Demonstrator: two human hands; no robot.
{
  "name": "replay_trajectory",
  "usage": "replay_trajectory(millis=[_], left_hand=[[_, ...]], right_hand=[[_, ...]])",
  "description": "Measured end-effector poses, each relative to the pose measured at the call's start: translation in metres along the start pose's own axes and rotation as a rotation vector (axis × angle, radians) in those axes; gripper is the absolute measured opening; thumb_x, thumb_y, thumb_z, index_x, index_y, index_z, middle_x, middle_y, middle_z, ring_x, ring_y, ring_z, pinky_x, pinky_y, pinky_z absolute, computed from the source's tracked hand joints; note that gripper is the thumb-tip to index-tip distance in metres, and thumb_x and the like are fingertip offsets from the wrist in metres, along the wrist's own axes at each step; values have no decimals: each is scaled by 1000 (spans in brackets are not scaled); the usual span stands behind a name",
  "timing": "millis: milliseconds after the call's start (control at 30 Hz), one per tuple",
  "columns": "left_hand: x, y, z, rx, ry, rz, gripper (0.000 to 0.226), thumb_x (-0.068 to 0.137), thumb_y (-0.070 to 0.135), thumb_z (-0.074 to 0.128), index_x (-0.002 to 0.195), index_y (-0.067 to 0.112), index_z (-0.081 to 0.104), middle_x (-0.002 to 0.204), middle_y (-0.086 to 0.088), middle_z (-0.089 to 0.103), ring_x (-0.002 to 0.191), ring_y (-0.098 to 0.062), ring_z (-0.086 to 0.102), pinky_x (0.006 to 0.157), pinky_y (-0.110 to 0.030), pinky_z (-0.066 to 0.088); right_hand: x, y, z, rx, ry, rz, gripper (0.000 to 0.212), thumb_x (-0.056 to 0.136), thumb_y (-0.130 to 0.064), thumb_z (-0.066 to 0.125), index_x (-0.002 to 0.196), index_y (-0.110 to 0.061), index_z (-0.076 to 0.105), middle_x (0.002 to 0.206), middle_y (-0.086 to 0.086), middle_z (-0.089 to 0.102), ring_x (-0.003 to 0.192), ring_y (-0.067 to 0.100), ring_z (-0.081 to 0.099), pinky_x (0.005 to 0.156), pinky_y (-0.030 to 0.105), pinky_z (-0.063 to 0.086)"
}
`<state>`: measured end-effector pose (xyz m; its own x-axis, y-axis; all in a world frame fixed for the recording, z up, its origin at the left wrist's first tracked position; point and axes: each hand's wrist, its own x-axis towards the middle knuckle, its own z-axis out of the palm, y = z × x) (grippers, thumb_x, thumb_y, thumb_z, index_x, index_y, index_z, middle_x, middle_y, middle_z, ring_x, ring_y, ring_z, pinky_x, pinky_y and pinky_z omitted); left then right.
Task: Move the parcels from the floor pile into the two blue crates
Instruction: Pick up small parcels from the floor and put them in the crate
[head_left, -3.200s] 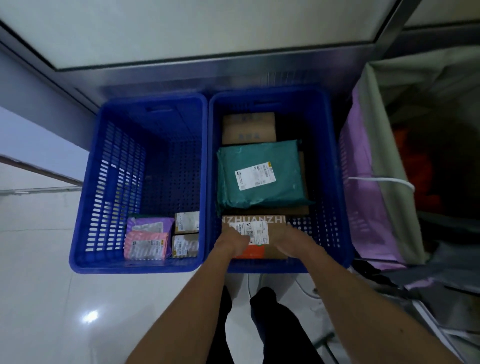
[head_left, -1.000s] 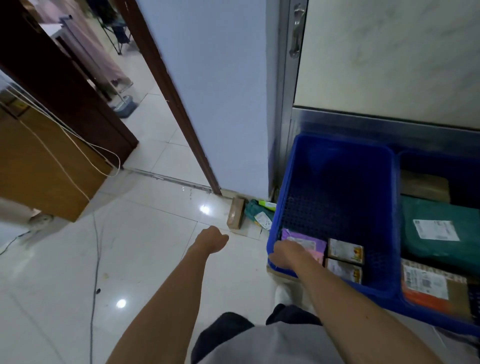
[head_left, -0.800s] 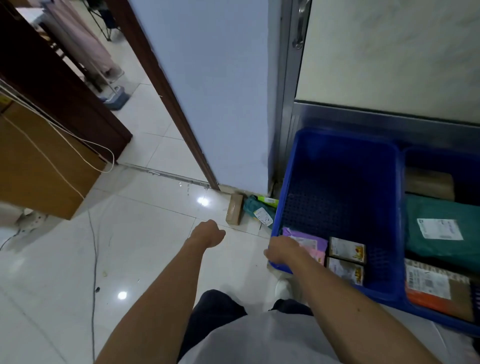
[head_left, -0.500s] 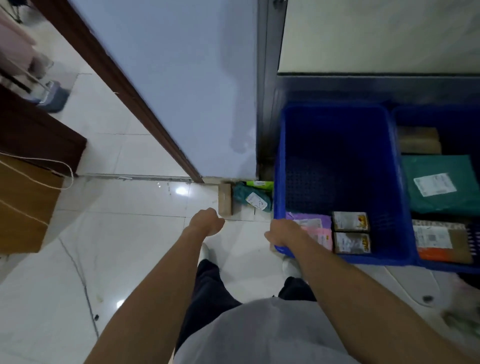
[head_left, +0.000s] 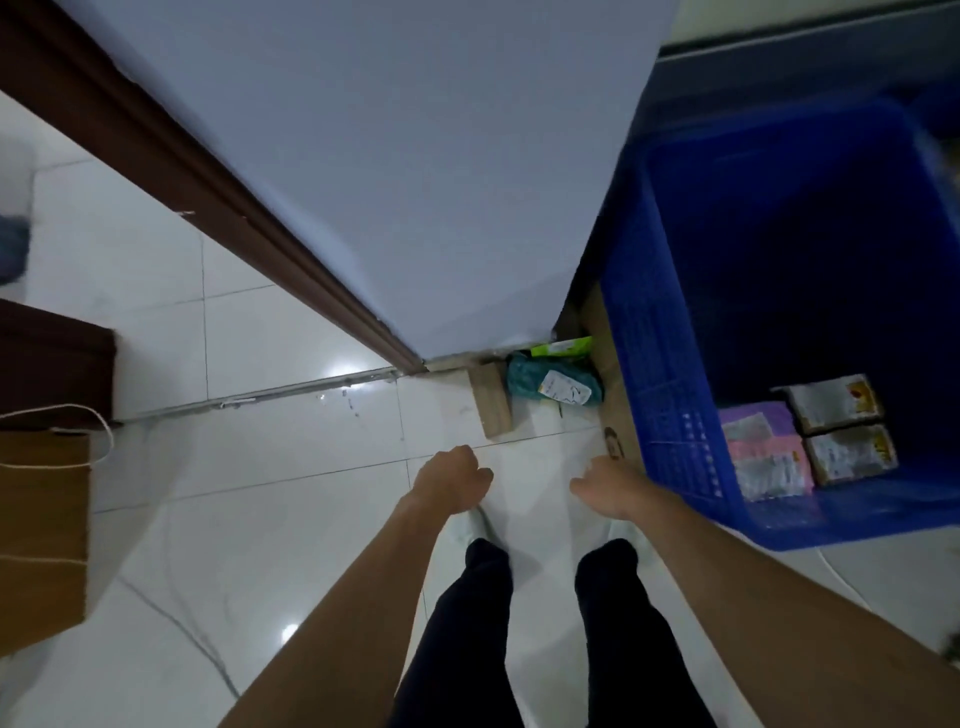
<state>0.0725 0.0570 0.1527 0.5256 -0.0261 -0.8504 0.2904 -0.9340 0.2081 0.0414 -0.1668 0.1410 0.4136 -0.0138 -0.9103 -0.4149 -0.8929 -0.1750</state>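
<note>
Hands bare: left hand (head_left: 449, 480) a fist, right hand (head_left: 608, 486) loose. Could snag green parcel (head_left: 553, 382), tucked between brown box (head_left: 491, 400) and blue crate (head_left: 670, 364).

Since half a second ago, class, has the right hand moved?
Yes. The right hand has come leftward off the near corner of the blue crate, and is over the floor beside it.

Just beyond the left hand (head_left: 449, 480) lie a tan cardboard box (head_left: 491, 397), a teal parcel (head_left: 550, 382) with a white label, and a lime-green packet (head_left: 561, 345). To the right of the right hand (head_left: 605, 486), the blue crate (head_left: 675, 415), its wall patterned with rows of slots, holds a pink-and-purple parcel (head_left: 763, 447) and two brown boxes (head_left: 831, 397) with pale labels. Far to the left of the left hand, a brown paper bag (head_left: 41, 519) sits on glossy white tiles (head_left: 260, 519).
</note>
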Motion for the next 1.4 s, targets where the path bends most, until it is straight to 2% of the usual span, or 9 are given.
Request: replay_trajectory(millis=[133,267,400,633,767,867,1100,1267,1400], left_hand=[[53,-17,14,-124,-15,-27,36,96,33,47,123,11,58,118,-9,65,109,-28,60,94,-37,50],[119,-39,44,-267,-40,-41,30,95,34,51,122,25,58,111,-3,69,102,-23,63,91,-32,50],[199,-64,88,-466,-35,-109,29,93,30,55,121,23,60,105,-4,71,91,-21,64,89,-33,53],[334,-97,179,-496,-41,-142,51,89,39,50,135,17,48,127,-2,65,121,-24,56,103,-30,41],[405,-109,210,-536,7,-128,64,95,31,53,153,14,29,153,-8,43,136,-29,45,112,-39,38],[446,-111,217,-573,50,-100,73,97,35,55,157,16,18,158,-9,36,140,-31,42,114,-45,37],[480,-102,230,-817,48,-48,76,76,37,59,149,36,35,140,5,57,123,-23,59,107,-45,47],[439,-95,221,-751,39,-3,63,85,34,55,146,39,39,137,6,60,122,-21,60,107,-43,46],[381,-75,199,-662,43,26,62,89,39,59,147,34,37,131,6,61,118,-21,60,103,-38,47]], right_hand=[[68,-13,-2,-80,-23,6,48,98,-41,41,128,-7,55,125,14,59,106,27,58,78,31,46],[148,-20,-6,-90,17,-18,47,95,-45,42,121,-9,57,122,12,60,104,29,59,77,31,45],[236,-18,17,-130,49,-25,49,98,-44,42,128,-8,56,128,16,58,109,30,58,73,30,42],[384,-14,103,-61,35,-27,34,90,-47,45,104,-17,52,109,11,59,95,30,56,67,31,40],[453,-18,140,52,109,-21,58,98,-44,45,145,-12,37,149,12,41,128,35,48,97,40,42],[490,-26,149,222,182,-44,67,97,-43,47,155,-18,24,156,7,32,137,33,41,107,41,38],[518,-33,163,426,171,-56,75,85,-55,57,149,-24,34,141,3,53,124,28,53,103,44,45],[482,-25,157,460,126,-36,71,87,-54,56,148,-26,36,139,1,54,119,24,54,93,37,45],[422,-24,142,423,159,-27,74,82,-54,61,146,-28,35,135,0,56,116,24,56,97,41,47]])
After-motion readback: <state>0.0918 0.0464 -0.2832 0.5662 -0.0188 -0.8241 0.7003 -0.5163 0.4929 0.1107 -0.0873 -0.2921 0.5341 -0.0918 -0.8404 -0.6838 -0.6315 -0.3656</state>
